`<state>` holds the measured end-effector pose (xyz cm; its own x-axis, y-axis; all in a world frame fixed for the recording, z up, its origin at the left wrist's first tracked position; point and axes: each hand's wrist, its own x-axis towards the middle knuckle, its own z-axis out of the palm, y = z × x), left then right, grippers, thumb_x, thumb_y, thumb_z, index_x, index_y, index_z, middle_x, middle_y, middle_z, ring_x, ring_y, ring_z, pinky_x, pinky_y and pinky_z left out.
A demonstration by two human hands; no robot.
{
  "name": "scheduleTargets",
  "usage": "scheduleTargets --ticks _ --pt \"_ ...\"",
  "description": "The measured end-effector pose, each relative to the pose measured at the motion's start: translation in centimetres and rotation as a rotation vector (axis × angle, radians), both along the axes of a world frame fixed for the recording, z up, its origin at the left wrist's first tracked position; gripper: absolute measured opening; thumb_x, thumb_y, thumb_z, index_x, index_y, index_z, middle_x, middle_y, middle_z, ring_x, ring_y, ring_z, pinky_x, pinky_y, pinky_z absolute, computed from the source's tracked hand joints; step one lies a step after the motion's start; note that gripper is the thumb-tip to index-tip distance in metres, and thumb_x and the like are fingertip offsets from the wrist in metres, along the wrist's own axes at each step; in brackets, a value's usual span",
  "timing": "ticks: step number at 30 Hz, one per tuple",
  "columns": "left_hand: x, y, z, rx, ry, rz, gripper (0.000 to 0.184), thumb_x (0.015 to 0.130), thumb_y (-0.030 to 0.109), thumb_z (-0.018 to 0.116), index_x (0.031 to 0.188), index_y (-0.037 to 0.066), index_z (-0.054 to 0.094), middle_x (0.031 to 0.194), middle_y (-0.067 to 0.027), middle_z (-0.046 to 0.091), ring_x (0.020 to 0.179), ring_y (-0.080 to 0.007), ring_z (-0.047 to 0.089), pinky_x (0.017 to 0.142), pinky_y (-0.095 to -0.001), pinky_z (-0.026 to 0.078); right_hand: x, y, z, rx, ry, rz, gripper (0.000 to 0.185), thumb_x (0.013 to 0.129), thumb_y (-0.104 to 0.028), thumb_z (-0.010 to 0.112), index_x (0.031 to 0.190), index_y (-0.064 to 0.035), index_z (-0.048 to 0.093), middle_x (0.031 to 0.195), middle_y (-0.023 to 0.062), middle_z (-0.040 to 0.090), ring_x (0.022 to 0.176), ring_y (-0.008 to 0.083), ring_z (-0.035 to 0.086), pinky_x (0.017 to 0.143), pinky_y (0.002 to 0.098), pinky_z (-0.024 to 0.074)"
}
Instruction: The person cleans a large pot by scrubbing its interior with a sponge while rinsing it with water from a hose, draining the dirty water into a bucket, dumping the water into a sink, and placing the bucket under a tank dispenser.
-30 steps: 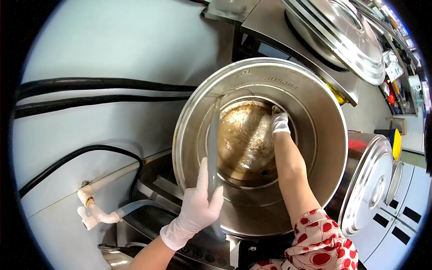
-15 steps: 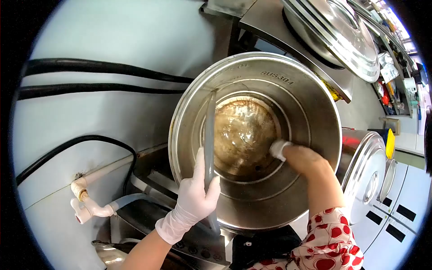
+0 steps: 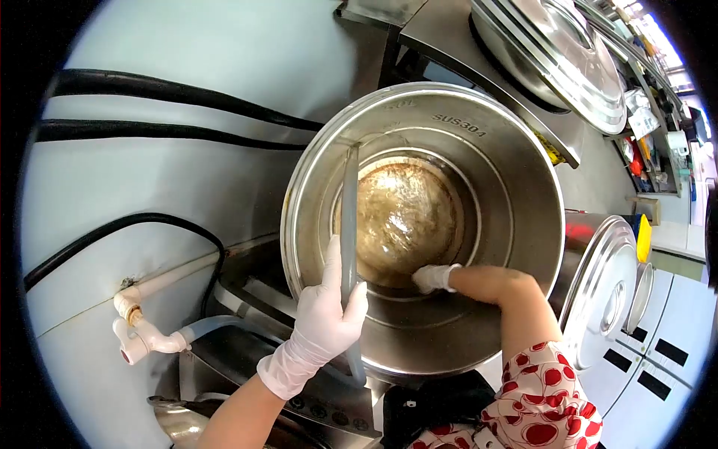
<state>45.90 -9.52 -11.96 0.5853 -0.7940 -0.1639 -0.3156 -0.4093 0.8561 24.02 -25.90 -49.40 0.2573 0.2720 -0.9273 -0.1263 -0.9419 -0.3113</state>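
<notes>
My left hand, in a white glove, is closed round a clear hose at the near left rim of a large steel pot. The hose's upper end lies inside the pot. Deep inside, my right hand, also gloved, is at the lower edge of the pot's bottom. Its fingers are pressed together against the metal; what they hold, if anything, is hidden. Brownish, shiny liquid covers the bottom.
A white tap feeds the hose at the lower left. Black hoses run along the wall. Another lidded pot stands at the right, and a large lidded vessel sits on a steel counter at the upper right.
My right hand has swept from the right side of the pot's bottom down and left to its lower edge. My left hand still holds the hose. The view has shifted slightly.
</notes>
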Motion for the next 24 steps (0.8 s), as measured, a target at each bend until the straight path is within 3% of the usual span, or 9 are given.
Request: scheduleTargets --ticks 3,5,10,12,13,16,18,19,24 --pt "0.0 -0.1 0.1 -0.024 0.031 0.003 0.068 0.081 0.006 0.057 0.138 -0.009 0.023 0.062 -0.0147 0.058 0.049 -0.0292 0.058 0.05 -0.0364 0.046 3.3 6.0 -1.8 0.471 -0.626 -0.401 0.014 0.075 -0.006 0.062 0.088 0.0006 0.062 0.09 0.0208 0.063 0.086 0.0375 0.061 0.073 0.0444 0.0487" --pt "0.1 -0.2 0.0 -0.018 0.034 -0.007 0.067 0.082 0.006 0.056 0.138 -0.009 0.023 0.063 -0.0151 0.059 0.05 -0.0288 0.059 0.05 -0.0356 0.047 7.1 7.6 0.2 0.304 -0.626 -0.524 0.025 0.084 -0.01 0.047 0.106 0.0009 0.053 0.092 0.0215 0.063 0.085 0.0379 0.061 0.074 0.044 0.0487" --pt "0.0 -0.2 0.4 0.057 0.051 -0.019 0.066 0.082 0.005 0.054 0.138 -0.01 0.023 0.071 -0.0174 0.061 0.052 -0.0273 0.06 0.051 -0.0337 0.048 13.7 4.2 -0.5 0.116 -1.24 -0.118 0.024 0.087 -0.014 0.043 0.102 0.0024 0.052 0.066 0.011 0.057 0.052 0.0228 0.057 0.043 0.0344 0.0469" --pt "-0.1 -0.2 0.4 0.057 0.093 0.004 0.066 0.082 0.005 0.054 0.138 -0.01 0.023 0.074 -0.0179 0.061 0.053 -0.0271 0.061 0.052 -0.0337 0.048 19.1 -0.9 -1.0 0.062 -1.029 -0.188 0.028 0.087 -0.013 0.042 0.105 0.0044 0.053 0.068 0.0123 0.059 0.056 0.0241 0.059 0.046 0.0339 0.0484" --pt "-0.1 -0.3 0.2 0.035 0.078 0.012 0.066 0.082 0.005 0.054 0.138 -0.01 0.023 0.073 -0.0176 0.061 0.053 -0.0269 0.061 0.051 -0.0336 0.048 20.8 -3.5 0.1 0.026 -1.013 -0.651 0.029 0.086 -0.012 0.042 0.107 0.0033 0.054 0.07 0.0149 0.061 0.06 0.0268 0.061 0.051 0.0366 0.0498" --pt "0.0 -0.2 0.4 0.034 0.036 0.002 0.067 0.082 0.007 0.056 0.137 -0.011 0.024 0.073 -0.0171 0.062 0.051 -0.0274 0.059 0.05 -0.0336 0.047 19.4 -11.0 2.1 -0.268 -0.989 -1.218 0.02 0.086 -0.019 0.05 0.082 -0.0042 0.063 0.071 0.0173 0.062 0.064 0.028 0.061 0.06 0.0393 0.0494" --pt "0.0 0.0 0.1 0.032 0.044 -0.013 0.067 0.081 0.007 0.057 0.137 -0.011 0.024 0.072 -0.0171 0.062 0.049 -0.0279 0.058 0.05 -0.034 0.047 13.2 -14.9 -0.7 -0.492 -0.886 0.021 0.013 0.083 -0.013 0.055 0.079 -0.0034 0.062 0.078 0.0175 0.062 0.07 0.028 0.061 0.062 0.0388 0.0504" --pt "0.1 0.0 0.5 0.063 0.047 -0.024 0.067 0.081 0.007 0.057 0.137 -0.012 0.024 0.069 -0.0172 0.061 0.048 -0.0284 0.058 0.05 -0.0344 0.047 10.6 -15.1 0.0 -0.446 -0.751 0.158 0.013 0.083 -0.013 0.055 0.079 -0.0032 0.063 0.078 0.0175 0.062 0.07 0.0279 0.061 0.062 0.0388 0.0505" --pt "0.2 -0.2 0.4 0.005 0.045 -0.018 0.067 0.081 0.007 0.056 0.136 -0.013 0.024 0.067 -0.0166 0.06 0.047 -0.0279 0.057 0.048 -0.0342 0.046 9.2 -4.5 1.3 -0.022 -0.733 -0.195 0.012 0.082 -0.012 0.056 0.079 -0.0025 0.063 0.08 0.0172 0.062 0.071 0.0275 0.061 0.063 0.0385 0.0508"
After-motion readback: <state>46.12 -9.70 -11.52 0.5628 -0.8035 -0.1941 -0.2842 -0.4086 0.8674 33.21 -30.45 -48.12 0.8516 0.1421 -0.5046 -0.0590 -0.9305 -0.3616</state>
